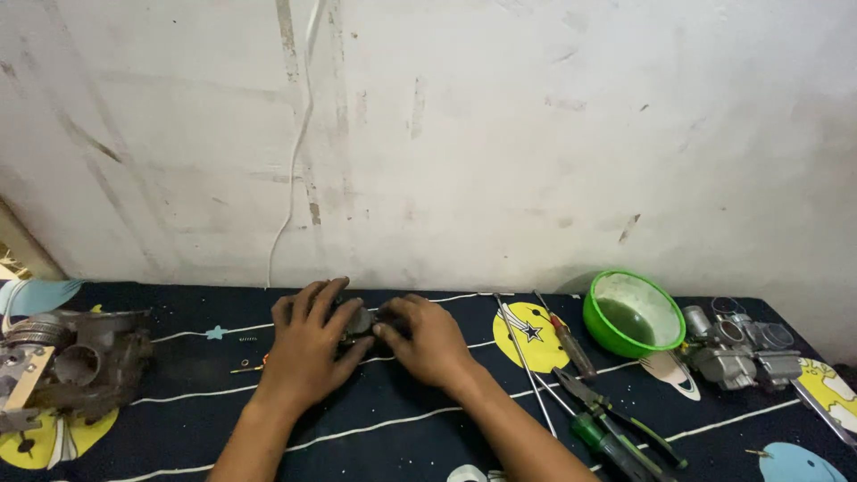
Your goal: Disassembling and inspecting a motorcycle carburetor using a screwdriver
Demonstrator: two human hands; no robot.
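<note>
Carburetor body [364, 319], a small dark grey metal part, sits on the table [402, 402] near its far edge by the white wall [464, 134], caught between both hands. Its long axis seems to run left to right, though fingers hide most of it. The left hand [308, 344] lies over its left side with the fingers draped across the top, its grip closed on the part; the right hand [430, 339] presses in from the right, thumb and fingertips pinched onto the same piece. Both hands touch it, neither clearly nearer. Just left of the left hand a small brass piece [243, 367] and a tiny spring [247, 338] lie on the dark patterned cloth [178, 419]. Farther left rests a larger grimy engine part [76, 361]. To the right lie a thin metal rod [525, 361], a screwdriver [565, 337], and green-handled pliers [616, 419]. Beyond them a green bowl [596, 326] holds a shallow pool of greenish liquid, and a second, cleaner carburetor [741, 348] sits just beside it.
</note>
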